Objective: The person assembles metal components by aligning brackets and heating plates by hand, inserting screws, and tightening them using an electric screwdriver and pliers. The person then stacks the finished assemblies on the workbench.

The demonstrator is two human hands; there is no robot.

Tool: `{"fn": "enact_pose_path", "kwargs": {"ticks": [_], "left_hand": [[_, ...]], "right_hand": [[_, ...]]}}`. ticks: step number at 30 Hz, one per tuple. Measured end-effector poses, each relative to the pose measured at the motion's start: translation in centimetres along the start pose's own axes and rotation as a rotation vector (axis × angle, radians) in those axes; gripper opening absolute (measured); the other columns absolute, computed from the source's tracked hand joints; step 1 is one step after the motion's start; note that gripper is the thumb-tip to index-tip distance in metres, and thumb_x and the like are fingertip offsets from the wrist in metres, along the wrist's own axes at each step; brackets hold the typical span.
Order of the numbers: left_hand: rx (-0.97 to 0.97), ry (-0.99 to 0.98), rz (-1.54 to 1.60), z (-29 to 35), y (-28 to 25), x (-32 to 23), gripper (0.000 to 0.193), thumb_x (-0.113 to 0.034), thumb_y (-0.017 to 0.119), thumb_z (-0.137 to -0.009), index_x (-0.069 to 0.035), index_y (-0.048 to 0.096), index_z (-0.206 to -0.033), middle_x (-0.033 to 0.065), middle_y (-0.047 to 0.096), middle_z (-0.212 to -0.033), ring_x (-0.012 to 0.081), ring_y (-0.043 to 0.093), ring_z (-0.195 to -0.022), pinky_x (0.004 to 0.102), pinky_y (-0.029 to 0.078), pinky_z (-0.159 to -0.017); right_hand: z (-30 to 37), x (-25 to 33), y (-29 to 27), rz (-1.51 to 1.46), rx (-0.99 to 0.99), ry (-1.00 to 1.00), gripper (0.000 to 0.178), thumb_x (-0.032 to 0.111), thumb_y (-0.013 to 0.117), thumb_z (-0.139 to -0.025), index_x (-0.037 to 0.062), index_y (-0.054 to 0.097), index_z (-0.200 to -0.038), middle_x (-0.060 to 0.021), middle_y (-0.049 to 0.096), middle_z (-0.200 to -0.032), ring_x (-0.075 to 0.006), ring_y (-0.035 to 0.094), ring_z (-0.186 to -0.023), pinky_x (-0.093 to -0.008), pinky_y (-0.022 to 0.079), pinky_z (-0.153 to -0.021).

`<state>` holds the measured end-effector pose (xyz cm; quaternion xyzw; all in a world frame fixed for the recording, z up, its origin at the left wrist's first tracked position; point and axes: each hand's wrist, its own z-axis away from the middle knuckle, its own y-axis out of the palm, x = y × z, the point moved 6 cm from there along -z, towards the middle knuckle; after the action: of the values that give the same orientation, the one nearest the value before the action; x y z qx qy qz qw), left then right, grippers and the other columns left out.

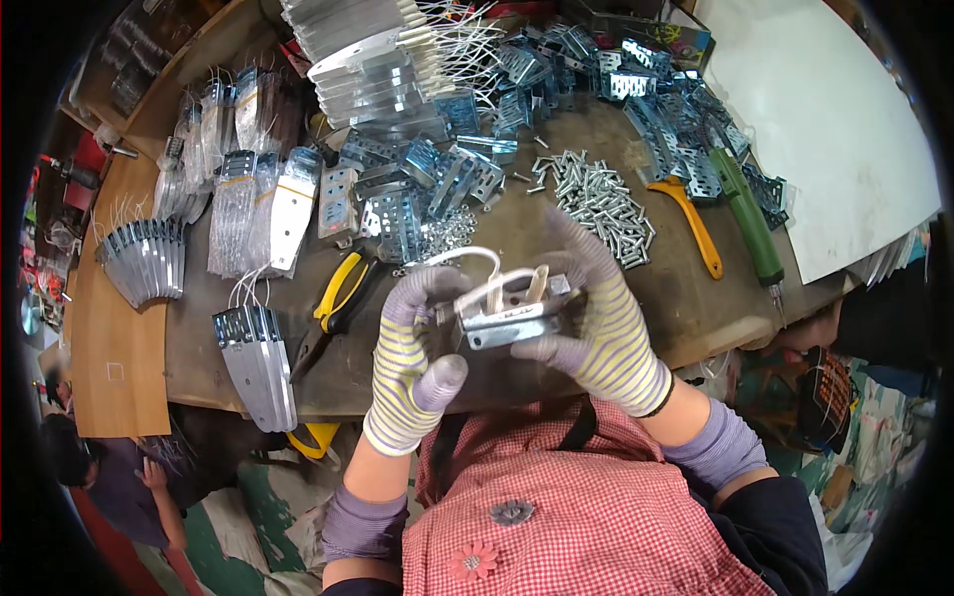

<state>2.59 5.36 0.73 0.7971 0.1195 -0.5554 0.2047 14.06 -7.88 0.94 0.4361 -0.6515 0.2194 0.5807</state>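
Both my hands wear striped yellow, white and purple gloves. Between them, above the table's near edge, is a small metal bracket assembly (512, 330) with white wire on it, its near face silvery. My right hand (608, 333) grips its right side, thumb underneath, the upper fingers smeared by motion. At its left end are the curled fingers of my left hand (409, 348); that thumb stands away from the metal. Just beyond lie a pile of small nuts (449, 233) and a heap of screws (601, 204).
Yellow-handled pliers (340, 293) lie left of my hands. A yellow-handled tool (696, 223) and a green electric screwdriver (745, 214) lie right. Farther off are heaped metal brackets (427, 179), stacked silver strips with wires (368, 74), bundled strips (253, 363) and a white sheet (825, 129).
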Motion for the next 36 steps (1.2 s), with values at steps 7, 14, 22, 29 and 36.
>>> {"fn": "enact_pose_path", "kwargs": {"ticks": [7, 14, 22, 29, 36], "left_hand": [[0.091, -0.249, 0.114, 0.8, 0.9, 2.8, 0.068, -0.018, 0.071, -0.087, -0.006, 0.034, -0.143, 0.0151, 0.047, -0.139, 0.0257, 0.049, -0.126, 0.0419, 0.037, -0.108], [0.116, -0.44, -0.131, 1.1, 1.6, 3.2, 0.033, -0.006, 0.062, -0.087, -0.003, 0.059, -0.119, 0.0052, 0.066, -0.111, 0.0139, 0.062, -0.096, 0.0301, 0.051, -0.085], [-0.035, -0.673, 0.351, 4.6, 3.0, 3.3, 0.059, -0.042, 0.064, -0.091, 0.001, 0.05, -0.129, 0.0127, 0.064, -0.115, 0.0219, 0.065, -0.097, 0.0345, 0.056, -0.077], [0.135, -0.453, -0.555, 2.4, 0.4, 0.7, 0.041, -0.021, 0.061, -0.09, 0.004, 0.055, -0.122, 0.0205, 0.068, -0.105, 0.0271, 0.068, -0.095, 0.0341, 0.051, -0.083], [0.337, -0.478, -0.57, 0.8, 1.4, 1.6, 0.035, -0.022, 0.063, -0.09, 0.005, 0.061, -0.113, 0.0233, 0.068, -0.092, 0.036, 0.067, -0.087, 0.0363, 0.051, -0.079]], "right_hand": [[-1.2, 0.2, -0.7, 0.089, -0.02, -0.059, 0.095, 0.002, 0.078, -0.074, 0.0138, 0.026, -0.152, -0.0102, 0.054, -0.122, -0.0184, 0.057, -0.11, -0.0334, 0.05, -0.094], [-1.4, -0.2, -1.3, 0.14, -0.073, 0.014, 0.093, 0.005, 0.081, -0.071, 0.0063, 0.029, -0.149, -0.008, 0.058, -0.116, -0.0164, 0.057, -0.108, -0.0329, 0.046, -0.096], [1.4, -0.7, -1.1, 0.195, -0.023, 0.064, 0.088, 0.023, 0.083, -0.073, 0.0057, 0.035, -0.146, -0.0107, 0.055, -0.128, -0.0191, 0.057, -0.113, -0.0343, 0.046, -0.099], [1.8, 7.4, -11.9, 1.729, -0.443, -0.141, 0.073, 0.031, 0.081, -0.073, 0.0072, 0.051, -0.136, -0.0185, 0.058, -0.125, -0.0328, 0.06, -0.102, -0.0415, 0.048, -0.093], [4.2, 6.9, -24.8, 1.389, -0.495, 0.159, 0.069, 0.019, 0.072, -0.08, 0.0081, 0.045, -0.142, -0.0183, 0.057, -0.13, -0.0309, 0.056, -0.117, -0.0383, 0.044, -0.099]]}}
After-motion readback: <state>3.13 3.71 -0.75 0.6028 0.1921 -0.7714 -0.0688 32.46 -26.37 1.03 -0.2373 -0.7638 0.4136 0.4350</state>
